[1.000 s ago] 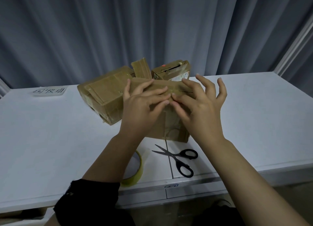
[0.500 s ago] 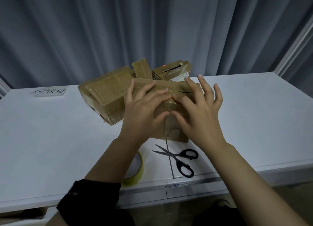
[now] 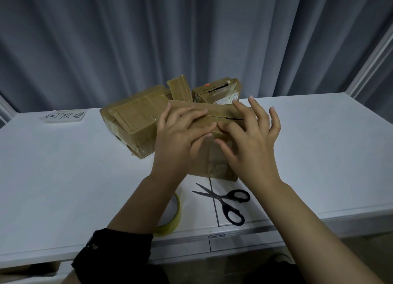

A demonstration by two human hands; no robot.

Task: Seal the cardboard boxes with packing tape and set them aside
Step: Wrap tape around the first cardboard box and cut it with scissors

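Note:
A brown cardboard box (image 3: 212, 156) stands on the white table (image 3: 63, 166) right in front of me. My left hand (image 3: 178, 139) lies flat on its top near edge, fingers pointing right. My right hand (image 3: 248, 139) presses its thumb and forefinger on the same edge, other fingers spread and lifted. A dark slit shows along the top seam by my right fingers. A roll of yellowish packing tape (image 3: 172, 217) lies near the table's front edge, half hidden by my left forearm.
Black-handled scissors (image 3: 225, 200) lie open in front of the box. A larger taped box (image 3: 134, 122) sits to the left behind, and a smaller box (image 3: 217, 90) behind it. A handwritten label (image 3: 64, 115) is at the far left. Grey curtain behind.
Both hands have shifted slightly on the box top, rubbing along the near edge. My right fingers have lifted and spread again. The box stays in place.

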